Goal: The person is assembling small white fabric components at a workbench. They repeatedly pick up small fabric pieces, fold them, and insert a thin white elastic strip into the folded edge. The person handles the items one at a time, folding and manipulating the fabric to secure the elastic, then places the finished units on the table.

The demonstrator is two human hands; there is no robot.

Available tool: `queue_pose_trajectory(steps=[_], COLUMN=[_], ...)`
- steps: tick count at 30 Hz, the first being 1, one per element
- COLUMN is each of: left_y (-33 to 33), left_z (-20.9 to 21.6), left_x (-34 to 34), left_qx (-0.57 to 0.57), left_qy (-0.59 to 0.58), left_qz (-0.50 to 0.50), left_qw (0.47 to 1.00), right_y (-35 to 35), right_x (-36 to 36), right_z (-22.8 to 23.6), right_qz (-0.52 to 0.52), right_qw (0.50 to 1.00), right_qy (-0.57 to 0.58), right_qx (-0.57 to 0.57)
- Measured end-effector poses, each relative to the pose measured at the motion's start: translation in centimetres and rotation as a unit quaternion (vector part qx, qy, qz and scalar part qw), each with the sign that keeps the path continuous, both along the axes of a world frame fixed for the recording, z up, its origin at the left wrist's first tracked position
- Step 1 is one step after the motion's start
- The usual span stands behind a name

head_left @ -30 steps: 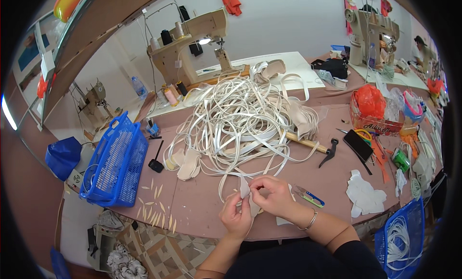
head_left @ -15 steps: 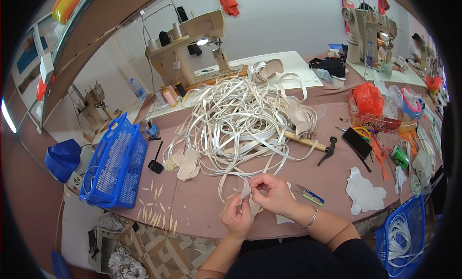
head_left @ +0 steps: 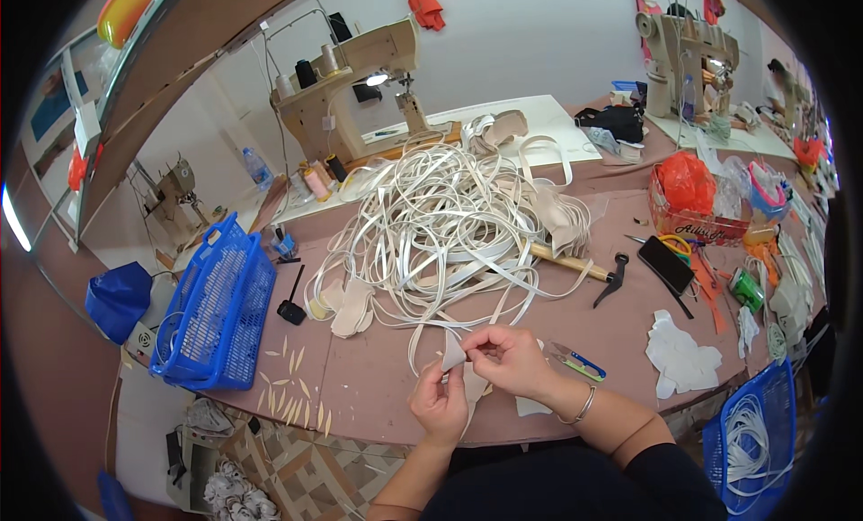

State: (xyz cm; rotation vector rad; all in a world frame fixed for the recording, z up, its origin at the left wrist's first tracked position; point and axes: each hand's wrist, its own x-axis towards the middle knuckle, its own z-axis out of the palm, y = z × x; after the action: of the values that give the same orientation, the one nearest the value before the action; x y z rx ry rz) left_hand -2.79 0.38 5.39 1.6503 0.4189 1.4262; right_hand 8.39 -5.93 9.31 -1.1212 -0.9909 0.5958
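Note:
Near the table's front edge, my left hand (head_left: 439, 406) is closed on a small beige cut piece of soft sheet material (head_left: 454, 352), whose upper corner sticks up past my fingers. My right hand (head_left: 514, 361), with a bangle on its wrist, pinches the same piece from the right side. Part of it hangs below, between the hands. Thread snips (head_left: 580, 364) with blue and green handles lie right of my right hand. Just beyond the hands rises a large tangled heap of white and beige strips (head_left: 440, 242). Pale flat cut pieces (head_left: 530, 406) lie partly hidden under my right forearm.
A blue basket (head_left: 216, 305) stands at left, beside scattered slim yellowish slivers (head_left: 292, 386). A hammer (head_left: 615, 280), a black phone (head_left: 666, 265), white cut pieces (head_left: 683, 355) and a box with red plastic (head_left: 697, 224) lie right. A sewing machine (head_left: 351, 80) stands behind.
The beige piece has tilted slightly, and its upper corner shows a broader face to the left of my right fingers. Both hands have barely moved and keep hold of it.

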Motion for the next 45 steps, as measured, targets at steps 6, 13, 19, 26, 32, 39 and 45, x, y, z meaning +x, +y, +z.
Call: queue_pose_trajectory(steps=[6, 13, 19, 26, 32, 39, 45], left_y=[0.1, -0.3, 0.0, 0.2, -0.3, -0.6, -1.3], left_z=[0.1, 0.1, -0.1, 2.7, 2.5, 2.1, 3.3], left_x=[-0.4, -0.4, -0.5, 1.3, 1.4, 1.4, 1.0], left_qx=[0.064, 0.074, 0.006, 0.084, 0.010, 0.063, -0.112], left_qy=[0.051, 0.040, 0.021, 0.000, -0.019, 0.016, -0.044], left_qz=[0.030, 0.030, 0.030, 0.009, -0.020, -0.025, -0.115], left_qw=[0.996, 0.996, 0.999, 0.996, 1.000, 0.998, 0.986], right_y=[0.0, -0.2, -0.1, 0.0, -1.3, -1.3, -1.5], right_x=[-0.2, -0.2, 0.3, 1.6, 2.4, 2.2, 2.1], right_z=[0.2, -0.1, 0.3, 1.8, 3.3, 1.9, 2.4], right_qz=[0.016, 0.022, 0.045, -0.021, 0.059, 0.000, 0.067], right_qw=[1.000, 0.999, 0.999, 0.997, 0.998, 0.997, 0.994], right_qy=[0.002, -0.021, -0.003, -0.067, -0.032, -0.072, 0.074], right_qx=[0.025, -0.009, 0.001, 0.026, -0.019, 0.003, -0.038])
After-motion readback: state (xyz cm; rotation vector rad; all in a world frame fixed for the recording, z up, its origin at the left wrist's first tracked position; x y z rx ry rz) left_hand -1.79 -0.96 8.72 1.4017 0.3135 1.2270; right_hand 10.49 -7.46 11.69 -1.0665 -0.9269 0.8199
